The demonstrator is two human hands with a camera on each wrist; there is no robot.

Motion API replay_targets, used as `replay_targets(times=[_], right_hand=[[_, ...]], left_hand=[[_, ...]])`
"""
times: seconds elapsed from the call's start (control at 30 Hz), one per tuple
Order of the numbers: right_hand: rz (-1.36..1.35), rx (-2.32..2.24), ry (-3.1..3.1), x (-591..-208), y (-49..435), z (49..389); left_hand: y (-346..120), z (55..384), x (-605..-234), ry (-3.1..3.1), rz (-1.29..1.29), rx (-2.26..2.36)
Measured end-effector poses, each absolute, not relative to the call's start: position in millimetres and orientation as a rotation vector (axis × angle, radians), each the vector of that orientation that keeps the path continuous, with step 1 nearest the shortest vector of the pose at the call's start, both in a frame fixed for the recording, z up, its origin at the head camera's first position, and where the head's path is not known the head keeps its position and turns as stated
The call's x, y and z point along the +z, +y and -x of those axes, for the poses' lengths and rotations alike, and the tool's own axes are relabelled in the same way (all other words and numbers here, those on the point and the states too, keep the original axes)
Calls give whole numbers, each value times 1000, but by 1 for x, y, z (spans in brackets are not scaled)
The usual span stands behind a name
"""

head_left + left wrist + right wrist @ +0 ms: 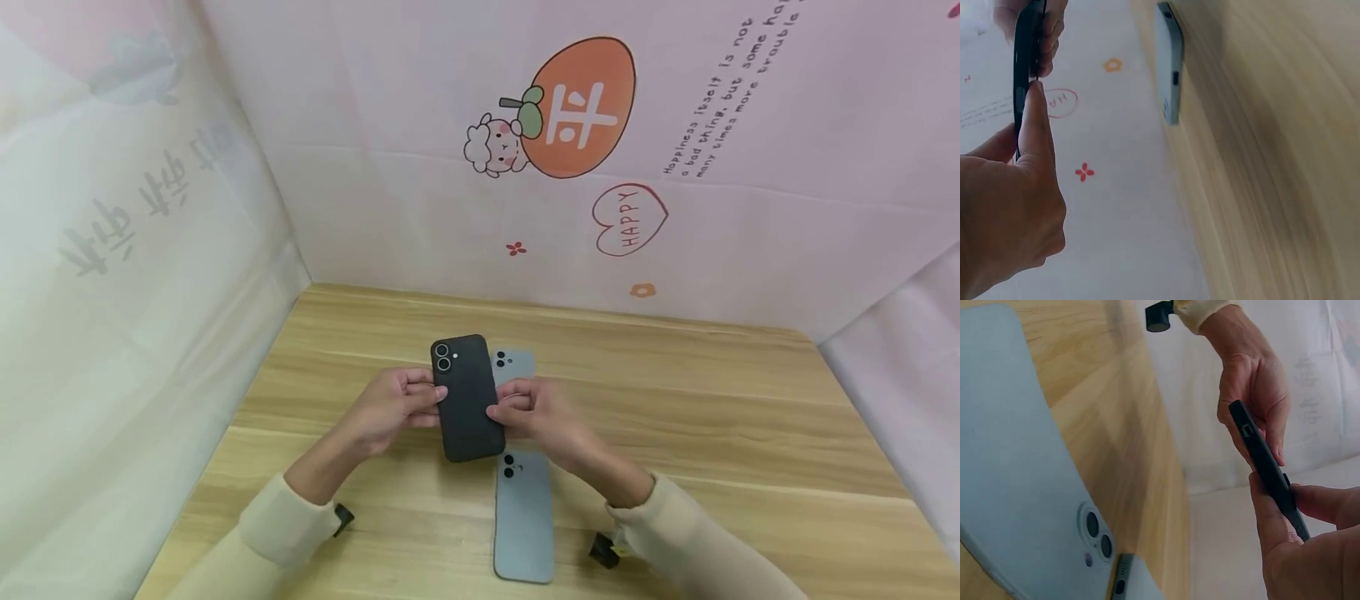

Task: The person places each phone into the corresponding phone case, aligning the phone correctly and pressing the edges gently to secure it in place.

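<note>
Between both hands, raised over the table, is a black phone (471, 408), tilted slightly, its back with two ringed camera lenses facing up in the head view. My left hand (393, 404) pinches its left long edge, thumb on the back and fingers beneath. The opposite edge is held the same way by my right hand (543, 417). In the right wrist view, the black phone (1266, 462) shows its end with a port opening. Its underside is hidden in the head view. Below it, a pale blue phone (523, 517) lies back up on the table.
Another pale blue phone (517, 364) lies farther back, partly covered by the black phone and right hand. The wooden table (712, 433) meets printed white cloth (405, 208) at the back and sides. A small black device (603, 550) sits by the right sleeve.
</note>
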State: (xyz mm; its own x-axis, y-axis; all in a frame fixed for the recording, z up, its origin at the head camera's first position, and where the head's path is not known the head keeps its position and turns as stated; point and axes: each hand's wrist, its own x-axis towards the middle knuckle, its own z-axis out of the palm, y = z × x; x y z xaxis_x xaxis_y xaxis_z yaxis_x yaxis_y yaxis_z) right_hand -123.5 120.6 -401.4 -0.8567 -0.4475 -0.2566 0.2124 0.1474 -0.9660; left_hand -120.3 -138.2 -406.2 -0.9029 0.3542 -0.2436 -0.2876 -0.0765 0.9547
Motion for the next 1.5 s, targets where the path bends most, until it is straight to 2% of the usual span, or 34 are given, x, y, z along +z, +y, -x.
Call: replay_targets(times=[0.4,1.03,1.5], right_hand=[[331,-1470,1986,-427,107,118],[403,-1315,1979,-443,97,109],[425,-1318,1988,-443,97,108]], left_hand=[[-163,132,-433,1919,-74,1753],[-161,129,-463,1994,-6,1585],[-148,127,-454,2367,10,1333]])
